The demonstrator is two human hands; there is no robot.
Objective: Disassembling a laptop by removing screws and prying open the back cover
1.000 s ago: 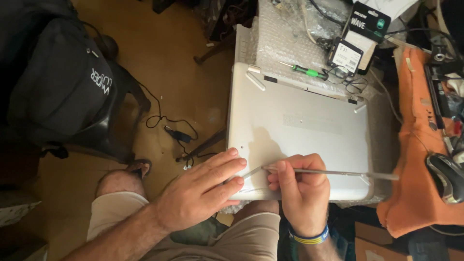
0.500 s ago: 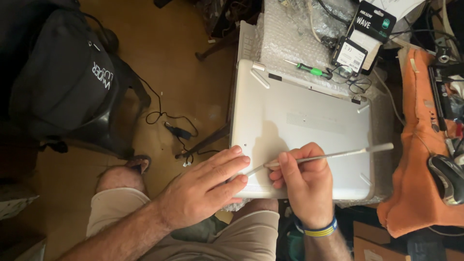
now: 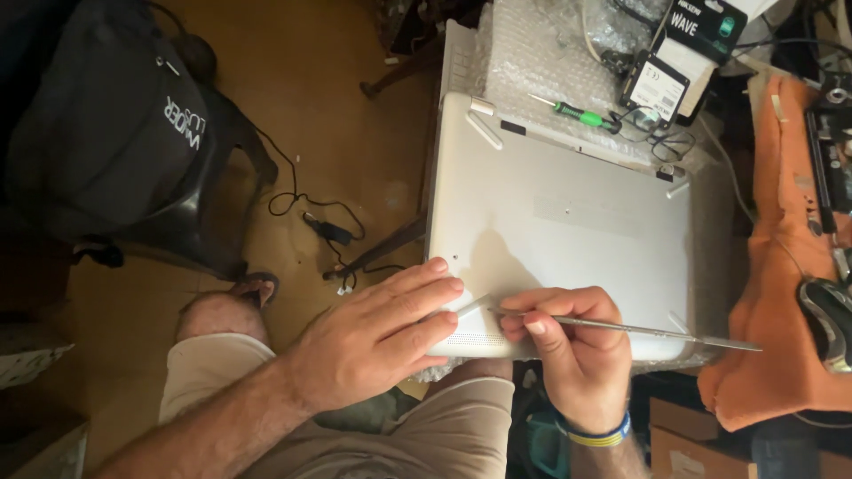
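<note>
A silver laptop (image 3: 568,204) lies bottom side up on bubble wrap in front of me. My left hand (image 3: 377,337) rests flat on its near left corner, fingers spread and pressing down. My right hand (image 3: 572,350) pinches a long thin metal pry tool (image 3: 639,331), its tip at a pale strip near the laptop's front edge beside my left fingertips. The tool's far end sticks out to the right past the laptop.
A green-handled screwdriver (image 3: 577,113) lies on the bubble wrap (image 3: 532,44) behind the laptop, next to a small black boxed drive (image 3: 655,89) and cables. An orange cloth (image 3: 772,266) with a mouse (image 3: 830,319) is at right. A black backpack (image 3: 115,133) sits on the floor at left.
The tool's far end has swung back down toward the near right corner after tilting up half a second ago. My left hand has stayed on the corner.
</note>
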